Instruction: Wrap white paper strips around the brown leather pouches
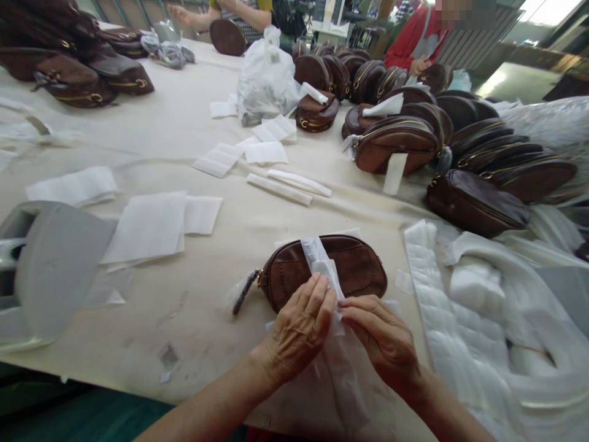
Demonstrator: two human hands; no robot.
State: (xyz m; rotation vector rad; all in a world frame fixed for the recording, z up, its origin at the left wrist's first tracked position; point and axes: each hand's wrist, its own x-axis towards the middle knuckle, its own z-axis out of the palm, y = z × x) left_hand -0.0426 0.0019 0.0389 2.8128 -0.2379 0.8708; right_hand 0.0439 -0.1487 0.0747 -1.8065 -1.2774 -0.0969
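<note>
Forearms [221, 396], fingers [316, 294] on white strip [313, 250] (crinkled), oval leathery bag [288, 270]

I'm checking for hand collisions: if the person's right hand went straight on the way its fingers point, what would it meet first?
The right hand would first meet the white strip, which it seems to touch; just beyond lies the left hand, though exact depth is unclear.

The pouch [361, 270] looks like smooth, softly glossy leather, the white bag [265, 77] crinkled plastic, the tabletop [207, 374] matt.
</note>
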